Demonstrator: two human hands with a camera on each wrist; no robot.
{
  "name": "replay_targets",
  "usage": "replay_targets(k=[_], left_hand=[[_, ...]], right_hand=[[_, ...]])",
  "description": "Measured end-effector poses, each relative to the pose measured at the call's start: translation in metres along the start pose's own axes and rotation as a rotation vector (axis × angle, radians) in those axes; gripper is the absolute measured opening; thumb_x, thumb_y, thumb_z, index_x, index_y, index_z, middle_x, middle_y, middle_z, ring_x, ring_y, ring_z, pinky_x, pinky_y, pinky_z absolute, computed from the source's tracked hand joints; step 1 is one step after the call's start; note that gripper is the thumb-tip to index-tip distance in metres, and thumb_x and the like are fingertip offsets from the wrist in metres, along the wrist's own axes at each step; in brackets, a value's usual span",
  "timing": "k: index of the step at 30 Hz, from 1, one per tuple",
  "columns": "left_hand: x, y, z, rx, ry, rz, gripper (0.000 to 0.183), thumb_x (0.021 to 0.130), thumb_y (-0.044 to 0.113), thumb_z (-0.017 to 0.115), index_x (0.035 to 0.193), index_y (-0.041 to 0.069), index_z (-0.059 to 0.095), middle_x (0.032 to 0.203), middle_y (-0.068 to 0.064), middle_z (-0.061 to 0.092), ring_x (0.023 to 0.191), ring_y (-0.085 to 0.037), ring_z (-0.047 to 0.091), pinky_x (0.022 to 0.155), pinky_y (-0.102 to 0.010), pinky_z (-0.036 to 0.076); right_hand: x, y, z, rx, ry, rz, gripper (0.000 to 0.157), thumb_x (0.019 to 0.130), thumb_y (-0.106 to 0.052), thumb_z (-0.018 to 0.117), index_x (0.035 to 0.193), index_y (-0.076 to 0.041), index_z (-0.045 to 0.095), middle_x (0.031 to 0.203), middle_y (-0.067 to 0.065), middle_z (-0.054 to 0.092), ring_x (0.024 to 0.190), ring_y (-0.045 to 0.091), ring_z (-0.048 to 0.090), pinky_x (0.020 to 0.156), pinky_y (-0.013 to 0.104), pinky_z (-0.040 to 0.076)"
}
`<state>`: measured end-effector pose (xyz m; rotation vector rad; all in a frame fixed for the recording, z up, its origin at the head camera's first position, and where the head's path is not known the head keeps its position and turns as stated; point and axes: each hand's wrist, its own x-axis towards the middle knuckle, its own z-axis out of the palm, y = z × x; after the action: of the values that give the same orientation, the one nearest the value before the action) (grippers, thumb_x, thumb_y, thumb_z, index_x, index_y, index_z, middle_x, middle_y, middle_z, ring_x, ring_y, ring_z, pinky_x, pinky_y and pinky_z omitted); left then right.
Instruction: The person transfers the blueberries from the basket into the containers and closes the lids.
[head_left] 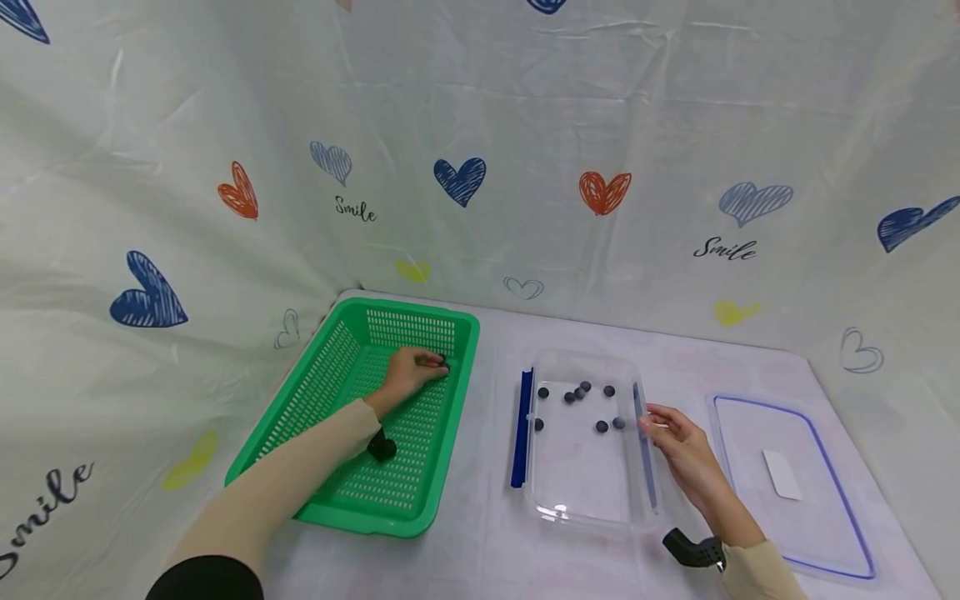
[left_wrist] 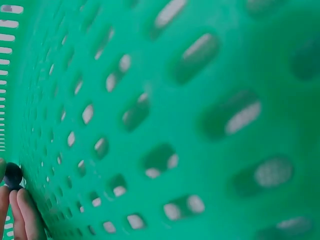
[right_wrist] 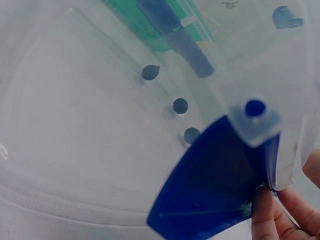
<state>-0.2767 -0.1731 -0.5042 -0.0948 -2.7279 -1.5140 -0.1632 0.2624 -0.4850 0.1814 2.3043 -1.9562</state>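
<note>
My left hand reaches into the green basket near its far right corner. In the left wrist view its fingertips pinch a small dark ball close to the perforated basket wall. My right hand grips the right side of the clear plastic box, its thumb and fingers at the blue latch flap. Several more dark balls lie scattered in the far half of that box. Another blue flap stands out along the box's left side.
To the right, a clear lid with a blue seal lies flat on the white table cover, a white label on it. A curtain printed with hearts hangs behind the table and along the left.
</note>
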Motion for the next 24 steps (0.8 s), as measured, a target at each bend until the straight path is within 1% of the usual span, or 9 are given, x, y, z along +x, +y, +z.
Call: replay_targets(k=[4,10,18,24], left_hand=[[-0.0021,0.0016,0.0022,0.007,0.022,0.019,0.025,0.075,0.012,0.077,0.095,-0.002,0.070,0.088,-0.013,0.069,0.079,-0.022,0.066,0.072,-0.033,0.053],[-0.0053,0.0053,0.0041,-0.004,0.016,0.027,0.025,0.076,0.009,0.076,0.095,-0.004,0.068,0.091,-0.017,0.068,0.081,-0.024,0.066,0.071,-0.032,0.054],[-0.0055,0.0053,0.0043,0.004,0.021,0.048,0.023,0.076,0.008,0.075,0.095,-0.004,0.069,0.091,-0.018,0.068,0.081,-0.025,0.066,0.071,-0.032,0.054],[-0.0046,0.0056,0.0029,0.013,0.018,0.038,0.023,0.076,0.008,0.075,0.094,-0.004,0.069,0.089,-0.017,0.068,0.080,-0.025,0.066,0.071,-0.032,0.054]], right_hand=[[-0.0006,-0.0002,0.0004,0.014,0.000,0.001,0.057,0.090,-0.026,0.061,0.133,0.005,0.039,0.101,-0.004,0.047,0.086,0.004,0.050,0.075,0.016,0.043],[-0.0017,-0.0010,0.0007,0.011,0.001,-0.003,0.057,0.090,-0.027,0.061,0.132,0.005,0.039,0.101,-0.004,0.047,0.086,0.004,0.050,0.075,0.015,0.044],[-0.0018,-0.0018,0.0012,0.036,0.006,-0.008,0.056,0.089,-0.024,0.062,0.130,0.007,0.039,0.099,-0.004,0.049,0.084,0.004,0.051,0.074,0.016,0.044],[-0.0011,-0.0016,0.0004,0.050,-0.008,-0.004,0.056,0.090,-0.023,0.062,0.131,0.007,0.039,0.099,-0.005,0.050,0.085,0.003,0.052,0.074,0.015,0.044]])
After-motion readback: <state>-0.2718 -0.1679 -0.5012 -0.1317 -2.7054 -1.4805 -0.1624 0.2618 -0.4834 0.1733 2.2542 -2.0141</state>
